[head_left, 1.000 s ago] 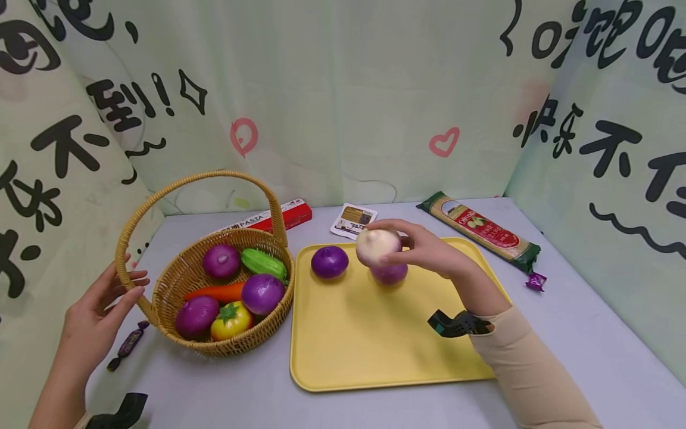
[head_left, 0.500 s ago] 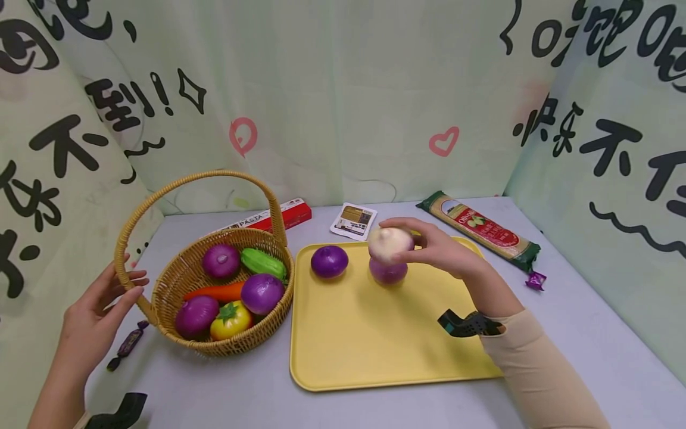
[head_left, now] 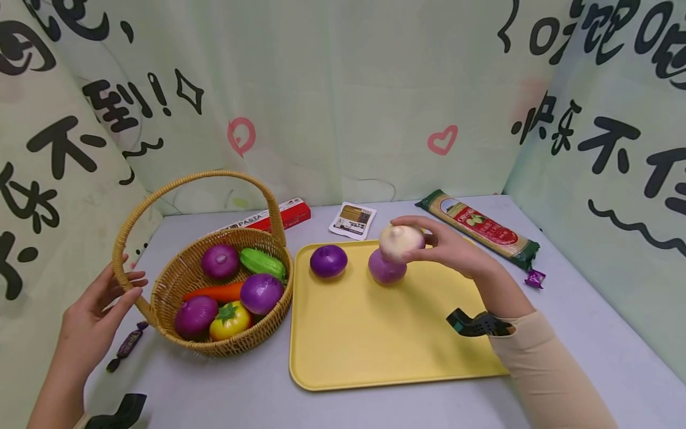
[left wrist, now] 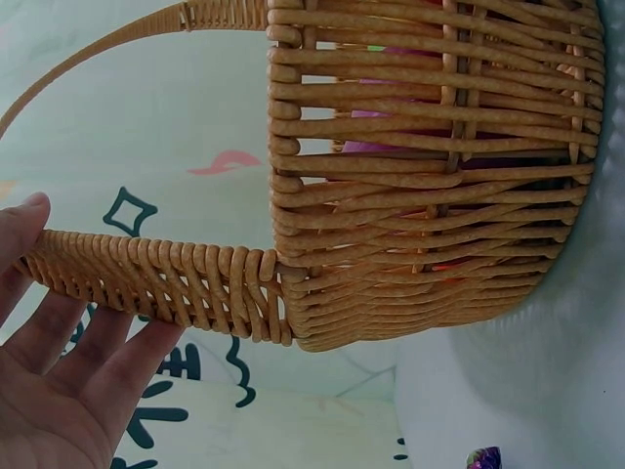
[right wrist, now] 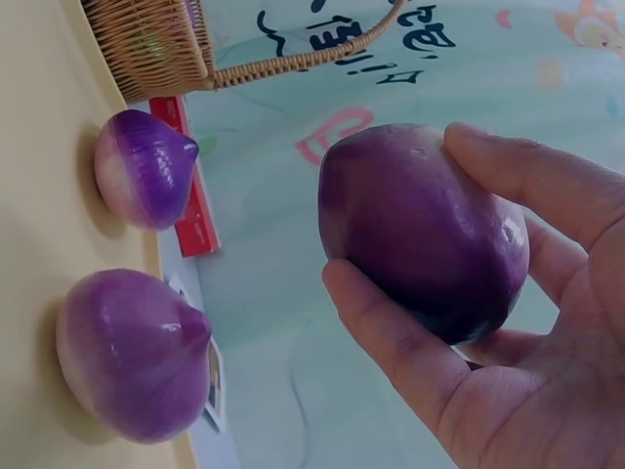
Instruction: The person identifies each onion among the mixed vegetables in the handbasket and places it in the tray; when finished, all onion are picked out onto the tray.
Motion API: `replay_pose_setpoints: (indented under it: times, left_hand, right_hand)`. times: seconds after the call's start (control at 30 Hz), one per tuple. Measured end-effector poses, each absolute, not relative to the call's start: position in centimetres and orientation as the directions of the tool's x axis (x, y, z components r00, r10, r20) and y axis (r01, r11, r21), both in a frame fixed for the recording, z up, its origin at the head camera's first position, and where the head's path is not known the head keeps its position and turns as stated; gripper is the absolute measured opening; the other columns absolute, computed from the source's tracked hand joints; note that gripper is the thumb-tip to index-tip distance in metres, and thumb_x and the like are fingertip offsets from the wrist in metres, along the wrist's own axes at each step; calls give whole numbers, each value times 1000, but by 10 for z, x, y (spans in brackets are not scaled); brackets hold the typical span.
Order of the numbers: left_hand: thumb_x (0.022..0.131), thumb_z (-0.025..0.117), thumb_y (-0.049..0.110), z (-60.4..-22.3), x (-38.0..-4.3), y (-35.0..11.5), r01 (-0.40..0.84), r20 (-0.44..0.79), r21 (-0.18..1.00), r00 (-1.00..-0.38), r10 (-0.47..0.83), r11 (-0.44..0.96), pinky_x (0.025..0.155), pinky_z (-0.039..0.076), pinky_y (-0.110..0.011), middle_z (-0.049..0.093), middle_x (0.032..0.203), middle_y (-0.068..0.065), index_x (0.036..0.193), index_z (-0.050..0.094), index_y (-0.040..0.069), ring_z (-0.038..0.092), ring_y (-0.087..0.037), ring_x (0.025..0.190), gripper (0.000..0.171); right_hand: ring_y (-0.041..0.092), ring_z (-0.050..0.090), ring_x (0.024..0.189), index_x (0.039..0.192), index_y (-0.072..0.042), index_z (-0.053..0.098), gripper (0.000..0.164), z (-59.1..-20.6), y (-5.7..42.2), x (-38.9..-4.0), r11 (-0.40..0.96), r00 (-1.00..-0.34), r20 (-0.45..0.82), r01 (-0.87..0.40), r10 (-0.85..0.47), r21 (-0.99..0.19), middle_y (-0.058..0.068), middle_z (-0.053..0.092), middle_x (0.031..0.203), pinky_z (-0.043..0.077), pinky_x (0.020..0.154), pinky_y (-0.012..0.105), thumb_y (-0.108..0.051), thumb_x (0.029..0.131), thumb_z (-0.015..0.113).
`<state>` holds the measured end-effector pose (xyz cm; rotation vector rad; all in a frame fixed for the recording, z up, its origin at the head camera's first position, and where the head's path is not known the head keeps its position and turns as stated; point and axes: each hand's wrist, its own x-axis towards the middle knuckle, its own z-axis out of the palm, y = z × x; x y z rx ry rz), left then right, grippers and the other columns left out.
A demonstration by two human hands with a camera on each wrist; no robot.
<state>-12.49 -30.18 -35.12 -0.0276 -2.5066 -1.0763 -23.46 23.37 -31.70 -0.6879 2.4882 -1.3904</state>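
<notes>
My right hand holds a purple-and-white onion between thumb and fingers, raised over the back of the yellow tray. Its pale side shows in the head view, its glossy purple side in the right wrist view. Two purple onions sit on the tray, one toward the left and another partly behind the held one. At the left, my left hand grips the handle of a wicker basket, thumb on one side and fingers on the other.
Inside the basket lie several purple onions, a green vegetable, a carrot and a yellow tomato-like vegetable. Behind stand a red pasta box, a white packet and a spaghetti bag. Wrapped candies lie at the sides.
My right hand has moved a little to the right with the onion, uncovering more of the onion behind it. My left hand stays on the basket handle.
</notes>
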Motion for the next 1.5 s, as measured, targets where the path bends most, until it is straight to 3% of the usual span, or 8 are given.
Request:
replay_pose_setpoints:
  times: [1.0,1.27,1.5]
  left_hand:
    - [95,56,23,-352,-125,-303,159,361,692,-921,-147,704,67,37,4,45,105,40,146,30,36,44,28,93,59]
    - [95,55,26,-351,-125,-303,146,349,689,-925,-149,710,67,40,2,49,107,37,146,30,37,44,27,93,58]
    - [95,55,25,-351,-125,-303,156,357,690,-923,-145,707,67,40,2,49,107,37,146,30,36,44,27,93,58]
  right_hand:
    - [38,46,124,140,-19,43,61,-336,270,-245,469,-914,-25,-184,-404,-864,11,26,150,46,94,33,-22,85,70]
    - [38,42,127,140,-16,42,62,-342,279,-247,456,-920,-33,-162,-391,-875,13,25,150,47,90,23,-21,85,70]
    - [39,40,127,141,-16,40,62,-353,290,-250,438,-925,-42,-138,-378,-889,15,14,154,47,87,19,-20,86,69]
